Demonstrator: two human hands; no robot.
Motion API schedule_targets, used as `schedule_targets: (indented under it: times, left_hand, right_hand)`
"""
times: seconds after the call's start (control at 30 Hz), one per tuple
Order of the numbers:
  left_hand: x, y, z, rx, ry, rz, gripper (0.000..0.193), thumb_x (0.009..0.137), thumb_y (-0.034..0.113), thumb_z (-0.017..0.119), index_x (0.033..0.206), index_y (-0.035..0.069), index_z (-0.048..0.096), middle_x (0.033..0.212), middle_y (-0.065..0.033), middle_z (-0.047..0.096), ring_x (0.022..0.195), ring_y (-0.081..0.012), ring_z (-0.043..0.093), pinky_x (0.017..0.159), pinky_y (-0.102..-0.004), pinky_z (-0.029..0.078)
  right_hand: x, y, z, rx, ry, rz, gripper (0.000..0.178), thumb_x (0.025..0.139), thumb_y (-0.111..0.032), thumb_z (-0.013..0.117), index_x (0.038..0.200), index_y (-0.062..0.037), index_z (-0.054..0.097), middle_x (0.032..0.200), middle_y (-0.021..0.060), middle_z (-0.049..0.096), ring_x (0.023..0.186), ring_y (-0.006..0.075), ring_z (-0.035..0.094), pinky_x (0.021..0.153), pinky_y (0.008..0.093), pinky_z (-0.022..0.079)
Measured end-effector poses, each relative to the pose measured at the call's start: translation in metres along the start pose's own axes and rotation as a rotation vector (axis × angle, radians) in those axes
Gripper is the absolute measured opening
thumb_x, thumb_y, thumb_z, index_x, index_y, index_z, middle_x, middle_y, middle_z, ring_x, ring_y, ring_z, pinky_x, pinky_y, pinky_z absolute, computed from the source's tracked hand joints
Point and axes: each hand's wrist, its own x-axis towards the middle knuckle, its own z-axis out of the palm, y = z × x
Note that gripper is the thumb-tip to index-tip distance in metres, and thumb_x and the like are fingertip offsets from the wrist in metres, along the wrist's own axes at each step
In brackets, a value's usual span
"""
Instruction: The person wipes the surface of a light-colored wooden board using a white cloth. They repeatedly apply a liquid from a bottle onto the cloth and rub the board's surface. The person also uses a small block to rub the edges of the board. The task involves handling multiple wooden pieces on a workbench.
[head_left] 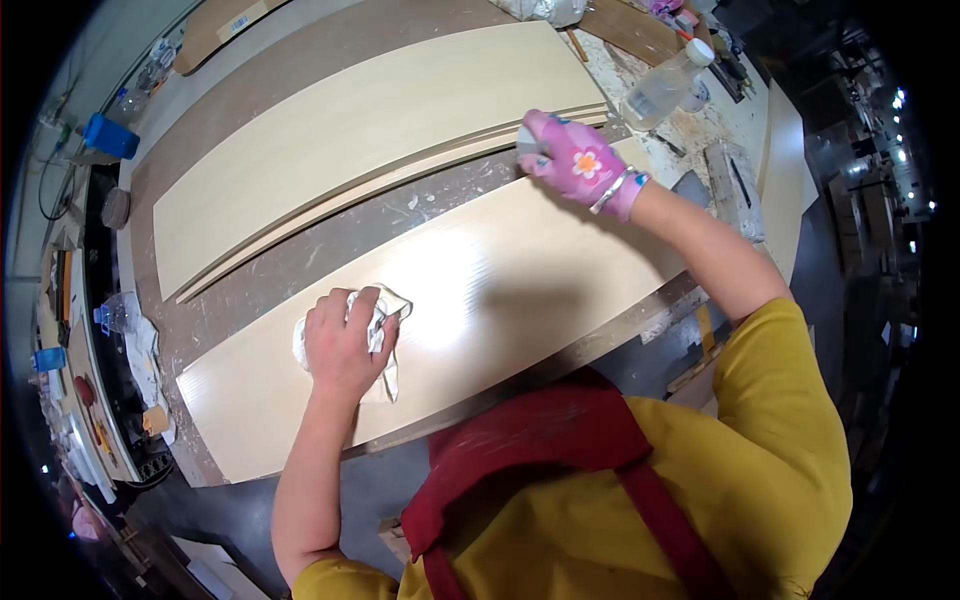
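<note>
A long pale wooden board [440, 340] lies in front of me, with a bright light reflection at its middle. My left hand [345, 345], bare, presses a crumpled white cloth [391, 305] onto the board's left part, its fingers bent over it. Over the board's far right edge, my right hand [580, 165] wears a pink flowered glove. Its fingers close around a small greyish-white piece [526, 146], mostly hidden, whose kind I cannot make out. Beyond the board lies a stack of similar pale boards [380, 125].
The boards rest on a stained brown worktable [330, 245]. A clear plastic bottle [668, 85] with a white cap stands at the far right, near scattered tools. A blue container [111, 136] is at the far left. Another white cloth [143, 360] hangs by the left edge.
</note>
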Motion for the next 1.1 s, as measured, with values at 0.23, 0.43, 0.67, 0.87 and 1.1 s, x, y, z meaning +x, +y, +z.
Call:
schedule_targets:
  times: [0.23, 0.43, 0.67, 0.87, 1.1]
  left_hand:
    - [0.0, 0.003, 0.0, -0.02, -0.016, -0.022, 0.03, 0.077, 0.022, 0.069, 0.102, 0.006, 0.062, 0.087, -0.0139, 0.053, 0.076, -0.0325, 0.052, 0.065, -0.0423, 0.041]
    - [0.002, 0.002, 0.0, 0.001, -0.004, -0.012, 0.033, 0.074, 0.023, 0.072, 0.102, 0.009, 0.062, 0.089, -0.0125, 0.054, 0.078, -0.0305, 0.053, 0.067, -0.041, 0.041]
    - [-0.003, 0.001, 0.002, 0.008, -0.007, -0.018, 0.033, 0.075, 0.023, 0.071, 0.103, 0.009, 0.062, 0.09, -0.0132, 0.054, 0.078, -0.0314, 0.053, 0.067, -0.0423, 0.041]
    - [0.0, 0.002, 0.002, 0.017, 0.013, 0.008, 0.034, 0.076, 0.024, 0.071, 0.105, 0.009, 0.061, 0.09, -0.0134, 0.054, 0.077, -0.0314, 0.053, 0.066, -0.0421, 0.041]
    - [0.0, 0.002, 0.004, 0.006, 0.037, 0.018, 0.034, 0.076, 0.023, 0.071, 0.105, 0.009, 0.061, 0.091, -0.014, 0.055, 0.079, -0.0316, 0.053, 0.067, -0.0427, 0.042]
  right_hand:
    - [-0.009, -0.024, 0.013, 0.11, 0.013, -0.057, 0.033, 0.086, -0.026, 0.056, 0.108, -0.0029, 0.048, 0.085, 0.0232, 0.061, 0.079, 0.0424, 0.061, 0.069, 0.0482, 0.05]
    - [-0.005, -0.019, 0.003, 0.056, 0.023, 0.023, 0.032, 0.086, -0.025, 0.056, 0.107, -0.0023, 0.048, 0.084, 0.0219, 0.062, 0.076, 0.0408, 0.062, 0.068, 0.0463, 0.052]
    - [-0.009, 0.001, -0.005, 0.126, -0.031, 0.094, 0.03, 0.085, -0.027, 0.058, 0.103, -0.0033, 0.049, 0.085, 0.0227, 0.062, 0.08, 0.043, 0.062, 0.069, 0.0477, 0.05]
    - [-0.003, -0.053, 0.025, 0.097, -0.011, -0.051, 0.027, 0.083, -0.02, 0.057, 0.102, -0.0022, 0.051, 0.093, 0.0235, 0.061, 0.084, 0.0429, 0.061, 0.075, 0.0486, 0.05]
    - [-0.012, 0.009, 0.002, 0.029, 0.065, 0.044, 0.024, 0.086, -0.022, 0.054, 0.102, -0.0044, 0.049, 0.083, 0.0212, 0.061, 0.075, 0.0415, 0.061, 0.066, 0.0495, 0.05]
